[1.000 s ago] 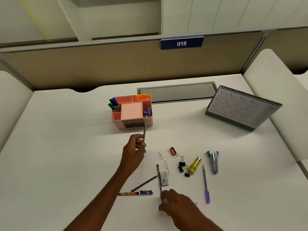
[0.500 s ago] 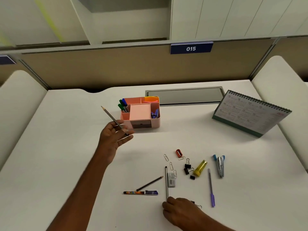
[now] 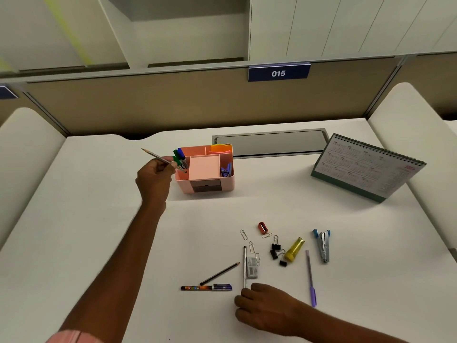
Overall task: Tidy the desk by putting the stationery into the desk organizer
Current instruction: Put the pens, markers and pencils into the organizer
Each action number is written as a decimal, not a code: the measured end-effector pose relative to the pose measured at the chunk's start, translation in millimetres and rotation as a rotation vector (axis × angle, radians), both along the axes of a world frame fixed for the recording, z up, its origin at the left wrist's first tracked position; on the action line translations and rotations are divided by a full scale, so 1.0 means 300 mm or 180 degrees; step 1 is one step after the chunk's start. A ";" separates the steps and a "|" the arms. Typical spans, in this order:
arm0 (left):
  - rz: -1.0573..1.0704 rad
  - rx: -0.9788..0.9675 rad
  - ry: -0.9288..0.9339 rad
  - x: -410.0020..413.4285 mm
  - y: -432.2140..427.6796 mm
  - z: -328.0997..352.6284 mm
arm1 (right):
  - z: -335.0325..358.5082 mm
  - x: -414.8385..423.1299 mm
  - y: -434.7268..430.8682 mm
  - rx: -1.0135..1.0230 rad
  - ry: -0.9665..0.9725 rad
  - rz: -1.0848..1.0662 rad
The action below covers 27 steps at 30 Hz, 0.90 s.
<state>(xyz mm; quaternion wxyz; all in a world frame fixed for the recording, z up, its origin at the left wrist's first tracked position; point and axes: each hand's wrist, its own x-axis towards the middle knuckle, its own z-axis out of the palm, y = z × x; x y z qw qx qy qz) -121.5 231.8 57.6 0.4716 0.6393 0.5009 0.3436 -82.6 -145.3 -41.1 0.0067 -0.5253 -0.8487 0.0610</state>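
Now the left hand (image 3: 154, 180) pinches a tilted pencil (image 3: 158, 157), its blunt end at the desk organizer's (image 3: 183, 186) left compartment beside the markers (image 3: 180, 158). Next it needs tipping upright and lowering in. The right hand (image 3: 267, 310) touches a black pencil (image 3: 245, 266) on the bench (image 3: 99, 219); its grip is unclear.

My left hand (image 3: 154, 175) reaches far forward, thumb and fingers pinching a pencil (image 3: 156, 156), while my right hand (image 3: 267, 309) sits low and near, fingers bent downward.

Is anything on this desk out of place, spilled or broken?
Nothing looks spilled or broken. Loose stationery lies scattered outside the pink organizer: paper clips, binder clips, a red sharpener, a stapler, pens and pencils. The left hand holds another pencil.
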 end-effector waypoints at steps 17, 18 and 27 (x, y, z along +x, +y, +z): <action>0.0042 0.0996 0.1867 0.089 0.066 -0.051 | 0.273 0.008 0.052 0.0673 0.1755 -0.1719; 0.0063 0.0958 0.2003 0.095 0.071 -0.053 | 0.278 0.010 0.053 0.0670 0.1793 -0.1735; -0.0259 0.1013 0.2503 0.119 0.107 -0.090 | 0.338 0.044 0.103 0.0831 0.2222 -0.2047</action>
